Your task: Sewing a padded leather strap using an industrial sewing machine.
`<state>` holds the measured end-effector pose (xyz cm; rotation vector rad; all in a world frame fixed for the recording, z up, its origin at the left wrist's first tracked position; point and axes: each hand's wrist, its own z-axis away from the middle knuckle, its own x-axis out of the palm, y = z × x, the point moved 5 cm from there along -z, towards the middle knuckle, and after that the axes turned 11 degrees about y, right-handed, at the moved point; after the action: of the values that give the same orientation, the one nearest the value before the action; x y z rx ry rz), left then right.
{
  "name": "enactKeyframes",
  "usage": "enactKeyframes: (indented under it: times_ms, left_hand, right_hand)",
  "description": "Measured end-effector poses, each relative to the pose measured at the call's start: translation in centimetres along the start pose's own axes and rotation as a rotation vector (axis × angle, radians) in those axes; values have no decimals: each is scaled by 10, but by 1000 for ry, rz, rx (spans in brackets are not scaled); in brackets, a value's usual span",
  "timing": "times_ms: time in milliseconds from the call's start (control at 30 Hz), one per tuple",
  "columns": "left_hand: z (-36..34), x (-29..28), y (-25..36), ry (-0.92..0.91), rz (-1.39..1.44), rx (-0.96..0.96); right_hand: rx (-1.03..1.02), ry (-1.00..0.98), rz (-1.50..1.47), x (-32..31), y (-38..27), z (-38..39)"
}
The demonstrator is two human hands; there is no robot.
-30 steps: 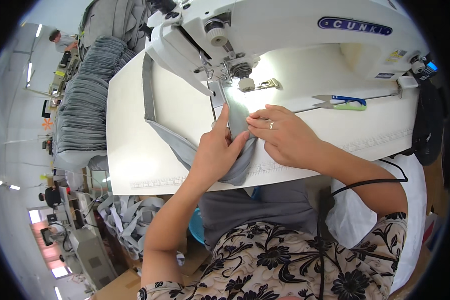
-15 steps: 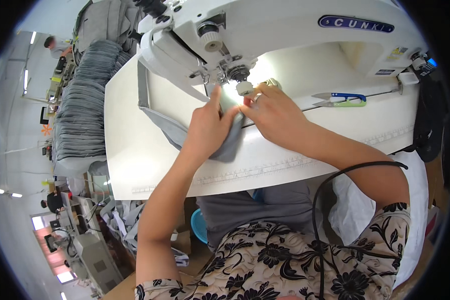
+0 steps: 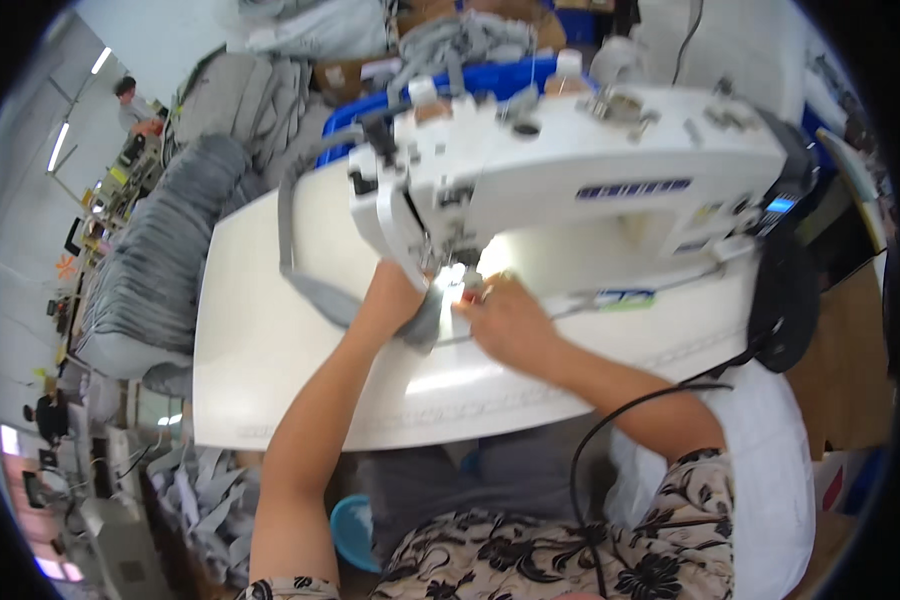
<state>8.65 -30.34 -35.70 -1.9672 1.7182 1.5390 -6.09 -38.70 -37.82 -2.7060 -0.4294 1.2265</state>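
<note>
A white sewing machine (image 3: 540,150) stands in front of me, its lamp lighting the needle area brightly. A grey fabric strip (image 3: 423,328) passes under its head and bends back to the left over the table. My left hand (image 3: 395,292) lies against this strip, left of the needle; its fingers are hidden by the machine head. On the right of the needle, my right hand (image 3: 510,325) has its fingers bent and drawn together near the presser foot. Something small and red shows at its fingertips. Blur and glare hide what they grip, if anything.
Thread snips (image 3: 625,298) with blue and green handles lie right of my right hand on the white table (image 3: 270,385). Stacked grey fabric pieces (image 3: 160,265) stand left. Behind the machine is a blue bin (image 3: 345,125). A black cable (image 3: 595,440) crosses my right forearm.
The view has tilted up, so the machine appears lower and the things behind it show. My left hand has slid further behind the machine head; both hands stay near the needle.
</note>
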Motion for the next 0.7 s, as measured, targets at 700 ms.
enactKeyframes:
  times_ms: [700]
  left_hand:
    - [128,-126,34,-216,-45,-140]
  right_hand:
    - [-313,-30,-316,-10,-30,-12]
